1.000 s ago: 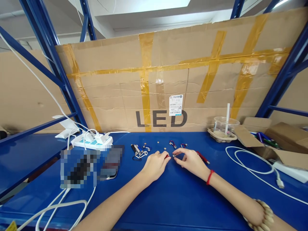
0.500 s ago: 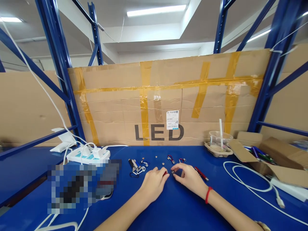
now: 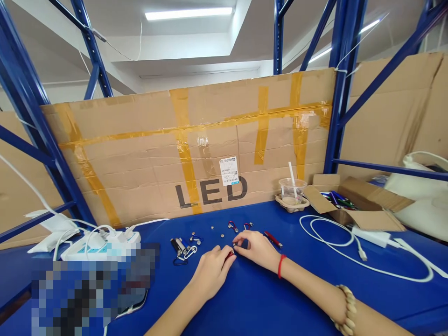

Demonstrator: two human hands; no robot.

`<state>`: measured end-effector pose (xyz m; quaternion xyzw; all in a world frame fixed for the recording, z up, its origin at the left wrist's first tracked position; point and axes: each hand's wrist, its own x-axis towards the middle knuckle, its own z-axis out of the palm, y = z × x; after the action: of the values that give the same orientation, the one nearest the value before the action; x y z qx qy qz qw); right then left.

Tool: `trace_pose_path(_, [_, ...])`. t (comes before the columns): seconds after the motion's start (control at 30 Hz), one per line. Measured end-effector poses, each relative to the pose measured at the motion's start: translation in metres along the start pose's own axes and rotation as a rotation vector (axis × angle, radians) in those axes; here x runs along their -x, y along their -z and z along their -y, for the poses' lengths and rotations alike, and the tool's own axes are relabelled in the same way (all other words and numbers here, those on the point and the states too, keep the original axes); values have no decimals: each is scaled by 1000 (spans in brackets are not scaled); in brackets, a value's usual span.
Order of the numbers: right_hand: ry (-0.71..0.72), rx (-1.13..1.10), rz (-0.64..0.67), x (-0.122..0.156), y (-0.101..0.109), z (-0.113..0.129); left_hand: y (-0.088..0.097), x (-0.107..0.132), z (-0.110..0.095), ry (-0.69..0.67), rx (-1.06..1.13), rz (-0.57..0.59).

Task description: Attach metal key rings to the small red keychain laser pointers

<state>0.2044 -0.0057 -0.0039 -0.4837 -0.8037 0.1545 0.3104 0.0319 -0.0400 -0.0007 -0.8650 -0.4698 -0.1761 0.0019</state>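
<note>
Holding, L hand (image 3: pixel 210 274): I see thumb + forefinger closed on a red part (image 3: pixel 229 255). Other fingers curled, palm down, low over the table (image 3: pixel 266 303).
Red part: tiny, at the L fingertips, mid-bench, just off the table top. Too small for me to tell more.
R hand (image 3: pixel 258 249): thumb + forefinger pinched on a metal bit (image 3: pixel 235 244), remaining fingers loosely bent. Red cord (image 3: pixel 280 266) on the wrist, bead bracelet (image 3: pixel 345 310) further up the arm.
Metal bit: just beside the red part. Can't tell if they touch.
Behind hands: coin cells (image 3: pixel 225 235) loose on the table, plus two red clips (image 3: pixel 233 227).
R of R hand: red pen (image 3: pixel 273 239) lying flat, near the knuckles.
L of L hand: bunch of mini torches (image 3: pixel 181 246), near.
Far R: white cable (image 3: pixel 332 242) in loops, open box (image 3: pixel 353 210), cup (image 3: pixel 292 191) w/ straw (image 3: pixel 291 172).
Far L: power strip (image 3: pixel 101 240), blurred patch in front of it.
Back: cardboard wall (image 3: pixel 140 158) marked LED, taped, w/ blue rack posts (image 3: pixel 336 116) on both sides.
</note>
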Motion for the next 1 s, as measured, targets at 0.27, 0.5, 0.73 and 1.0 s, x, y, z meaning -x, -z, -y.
trace_pose_path(0.27, [38, 4, 20, 2, 0, 3, 0, -1, 4, 51, -13, -17])
trace_pose_path(0.5, [8, -30, 54, 1, 1, 2, -2, 0, 6, 65, 0, -22])
trace_pose_path(0.73, [17, -14, 78, 2, 2, 2, 0, 2, 4, -73, 27, -23])
trace_pose_path(1.0, [51, 9, 82, 0, -3, -3, -2, 4, 7, -156, -39, -53])
